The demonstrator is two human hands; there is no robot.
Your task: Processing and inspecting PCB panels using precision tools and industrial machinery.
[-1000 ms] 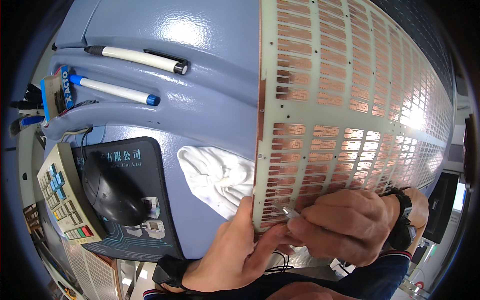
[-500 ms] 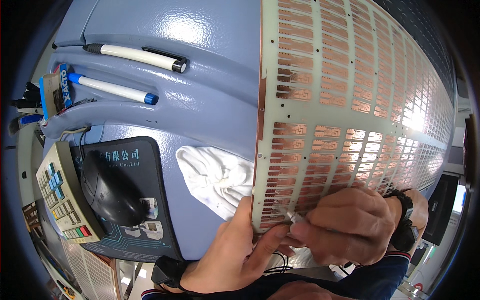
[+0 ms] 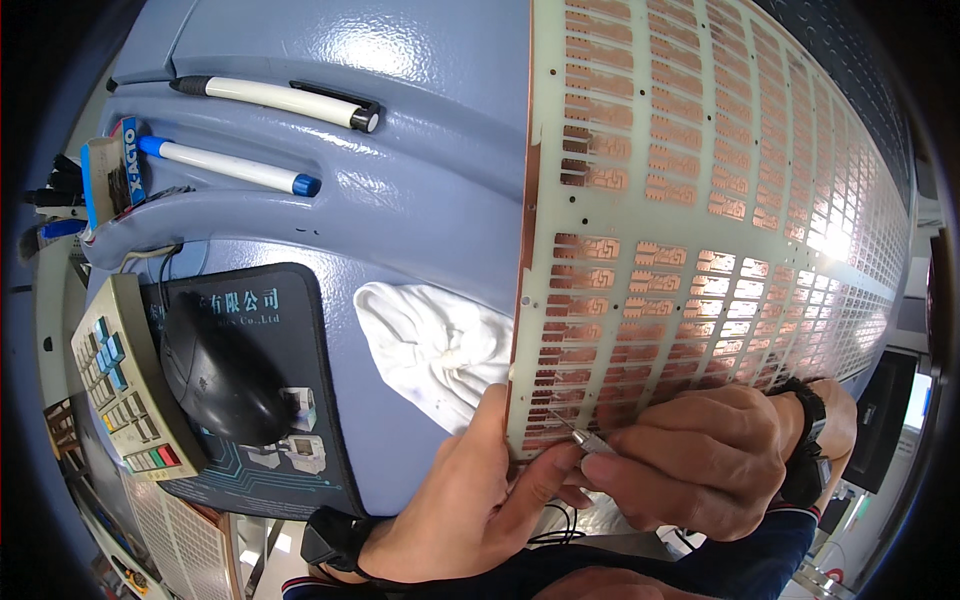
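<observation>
A large pale-green circuit board panel (image 3: 640, 222) with rows of copper patterns fills the right side, its bare copper edge at left. At its near left corner my left hand (image 3: 455, 505) grips the edge, with the thumb close to the lowest copper rows. My right hand (image 3: 700, 455) rests over the lower part of the panel, closed around a slim craft knife (image 3: 590, 439) with a silver collar. The knife's thin tip points up and left onto the copper pattern near the corner. Most of its handle is hidden in the fingers.
A crumpled white cloth (image 3: 435, 345) lies against the panel's left edge. Further left are a black mouse (image 3: 225, 385) on a dark mouse pad (image 3: 300, 350) and a beige keypad (image 3: 135, 390). Two white pens, one with a black clip (image 3: 280, 100) and one blue-capped (image 3: 230, 165), lie in the grooves behind.
The knife's collar and thin tip show more clearly and lie slightly lower. The panel appears shifted a little to the right and the upper rows sit higher. Both hands keep their grips.
</observation>
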